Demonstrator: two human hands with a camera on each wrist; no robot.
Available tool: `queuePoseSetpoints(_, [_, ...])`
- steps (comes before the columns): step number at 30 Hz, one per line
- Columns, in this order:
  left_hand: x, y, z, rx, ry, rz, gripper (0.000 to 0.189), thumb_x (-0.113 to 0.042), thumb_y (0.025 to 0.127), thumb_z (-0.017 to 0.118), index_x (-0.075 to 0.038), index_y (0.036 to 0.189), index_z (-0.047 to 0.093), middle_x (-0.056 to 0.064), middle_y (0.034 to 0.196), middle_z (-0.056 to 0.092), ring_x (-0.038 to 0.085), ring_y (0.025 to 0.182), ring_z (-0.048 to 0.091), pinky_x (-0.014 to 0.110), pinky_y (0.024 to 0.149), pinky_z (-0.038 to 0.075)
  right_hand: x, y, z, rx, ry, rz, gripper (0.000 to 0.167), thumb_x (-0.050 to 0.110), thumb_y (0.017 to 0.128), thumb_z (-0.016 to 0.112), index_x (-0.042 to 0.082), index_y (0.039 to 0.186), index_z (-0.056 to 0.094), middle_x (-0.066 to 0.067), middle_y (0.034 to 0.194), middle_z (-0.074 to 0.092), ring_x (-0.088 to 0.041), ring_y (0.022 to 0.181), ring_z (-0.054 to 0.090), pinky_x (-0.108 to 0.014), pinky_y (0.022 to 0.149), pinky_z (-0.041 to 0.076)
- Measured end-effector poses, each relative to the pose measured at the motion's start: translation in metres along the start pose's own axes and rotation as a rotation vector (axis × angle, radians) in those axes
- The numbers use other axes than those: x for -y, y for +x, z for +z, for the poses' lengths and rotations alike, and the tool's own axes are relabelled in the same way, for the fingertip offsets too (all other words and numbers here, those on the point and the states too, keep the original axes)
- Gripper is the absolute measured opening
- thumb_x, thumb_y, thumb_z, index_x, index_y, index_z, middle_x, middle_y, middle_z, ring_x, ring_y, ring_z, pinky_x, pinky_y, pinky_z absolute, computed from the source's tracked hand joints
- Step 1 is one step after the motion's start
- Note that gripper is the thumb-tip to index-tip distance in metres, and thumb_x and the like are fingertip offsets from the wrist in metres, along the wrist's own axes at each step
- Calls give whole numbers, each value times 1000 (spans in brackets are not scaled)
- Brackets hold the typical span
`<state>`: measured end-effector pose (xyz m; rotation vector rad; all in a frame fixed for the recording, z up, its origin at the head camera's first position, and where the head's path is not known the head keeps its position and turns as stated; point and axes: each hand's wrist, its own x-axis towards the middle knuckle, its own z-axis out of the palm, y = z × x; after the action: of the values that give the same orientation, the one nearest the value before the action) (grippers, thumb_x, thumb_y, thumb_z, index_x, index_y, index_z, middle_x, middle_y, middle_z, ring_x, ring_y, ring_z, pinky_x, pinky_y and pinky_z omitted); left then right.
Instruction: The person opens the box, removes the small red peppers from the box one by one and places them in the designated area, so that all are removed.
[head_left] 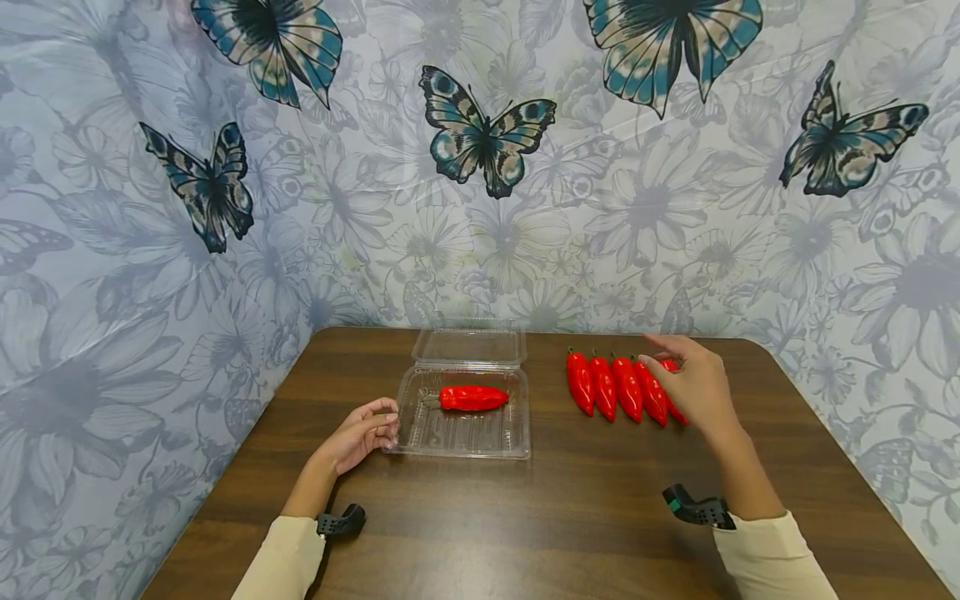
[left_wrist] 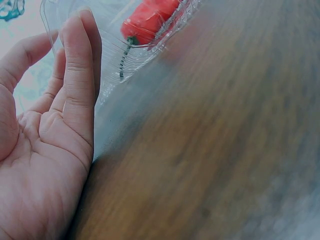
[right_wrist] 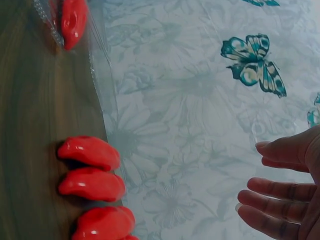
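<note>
A clear plastic clamshell box (head_left: 467, 437) lies on the table, its lid (head_left: 471, 346) folded back towards the wall. Inside the tray rests one glossy red pepper (head_left: 474, 398), lying crosswise with its stem to the left. My left hand (head_left: 360, 437) is at the left side of the box, its fairly straight fingers touching the rim; the left wrist view shows the palm (left_wrist: 45, 150) holding nothing. Several red peppers (head_left: 626, 390) lie in a slanted row to the right. Over the right end of that row hovers my right hand (head_left: 697, 383), thumb and fingers apart and nothing between them, partly hiding the last pepper.
The brown wooden table (head_left: 480, 525) has rounded far corners. Right behind it hangs a floral wall covering (head_left: 645, 250) with blue butterflies. A dark band with a camera is on each wrist, the left one (head_left: 341, 522) close to the tabletop.
</note>
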<state>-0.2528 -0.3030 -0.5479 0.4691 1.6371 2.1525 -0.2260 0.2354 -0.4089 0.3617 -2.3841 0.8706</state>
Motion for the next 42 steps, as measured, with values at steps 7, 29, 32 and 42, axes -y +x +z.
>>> queuePoseSetpoints(7, [1,0,-1,-4,-12,-6,14,-1,108,41,-4,115,53,2,86,67,15,75,69,27,69,59,14,-3,17,29,-21,-69,40,6,85,81,5,124,72,-15,118,71,-32,88,71,-33,60,52])
queuePoseSetpoints(29, [0,1,0,1,-22,-5,19,0,109,37,-8,113,54,2,86,66,15,75,68,26,69,58,54,-21,64,248,215,-160,41,10,84,83,7,124,72,-12,121,70,-26,92,71,-24,66,58])
queuePoseSetpoints(32, [2,0,1,9,-26,-2,20,0,108,37,-9,113,54,1,87,67,14,76,68,26,70,58,59,-24,69,274,251,-160,41,9,84,83,7,124,72,-11,121,70,-24,94,71,-23,67,58])
queuePoseSetpoints(42, [-1,1,0,-14,-7,-4,14,-2,108,41,-7,113,53,3,85,66,14,74,67,27,69,58,76,-20,90,337,255,-224,38,11,84,84,10,121,74,-8,116,72,-14,77,68,-30,64,59])
